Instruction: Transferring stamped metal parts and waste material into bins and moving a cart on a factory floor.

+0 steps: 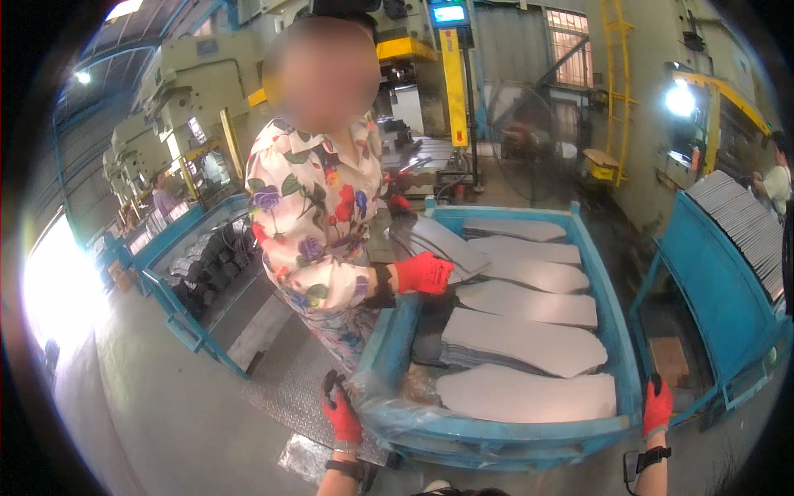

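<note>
My left hand (341, 413), in a red glove with black fingertips, is beside the near left corner of a blue metal bin (513, 431). Its fingers point up and look apart, with nothing seen in them. At the bin's near right corner is my right hand (657, 409), gloved the same way, fingers stretched upward along the outer side; I cannot tell whether it touches. Inside the bin lie stacks of flat grey metal plates (521, 339) with shaped ends. Across from me, a co-worker's red-gloved hand (423, 273) holds several similar plates (447, 248) over the bin's left side.
The co-worker (310, 207) stands at the bin's left side. Another blue bin (207, 310) with dark parts is behind them. To the right stands a blue rack (703, 298) with stacked plates. Presses (198, 83) and a yellow post (454, 87) are farther back.
</note>
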Motion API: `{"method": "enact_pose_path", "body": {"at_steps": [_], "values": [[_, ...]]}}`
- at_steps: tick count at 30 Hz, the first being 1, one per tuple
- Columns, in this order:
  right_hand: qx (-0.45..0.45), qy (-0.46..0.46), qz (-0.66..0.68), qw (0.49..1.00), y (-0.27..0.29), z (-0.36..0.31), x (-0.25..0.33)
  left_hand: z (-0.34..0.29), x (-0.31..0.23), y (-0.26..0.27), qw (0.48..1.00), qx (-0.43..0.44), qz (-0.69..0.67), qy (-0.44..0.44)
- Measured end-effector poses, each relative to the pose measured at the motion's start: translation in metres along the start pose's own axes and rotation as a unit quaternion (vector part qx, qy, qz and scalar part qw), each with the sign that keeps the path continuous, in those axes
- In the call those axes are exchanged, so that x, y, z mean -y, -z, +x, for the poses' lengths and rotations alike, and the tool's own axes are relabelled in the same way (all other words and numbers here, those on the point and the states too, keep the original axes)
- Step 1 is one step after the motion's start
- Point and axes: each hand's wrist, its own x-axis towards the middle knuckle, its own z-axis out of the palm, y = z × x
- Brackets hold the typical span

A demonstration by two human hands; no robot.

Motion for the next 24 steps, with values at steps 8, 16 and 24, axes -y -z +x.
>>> {"method": "enact_pose_path", "body": {"at_steps": [8,16,24], "values": [[0.026,-0.004,0.009,1.000,0.004,-0.004,0.000,-0.006,-0.008,0.001,1.000,-0.009,0.006,0.010],[-0.020,-0.008,0.010,1.000,0.008,-0.008,0.015,-0.004,0.001,-0.002,0.999,0.029,-0.018,0.001],[-0.003,0.018,0.049,0.999,-0.005,0.009,-0.009,-0.001,-0.004,-0.005,0.999,0.036,0.003,0.004]]}}
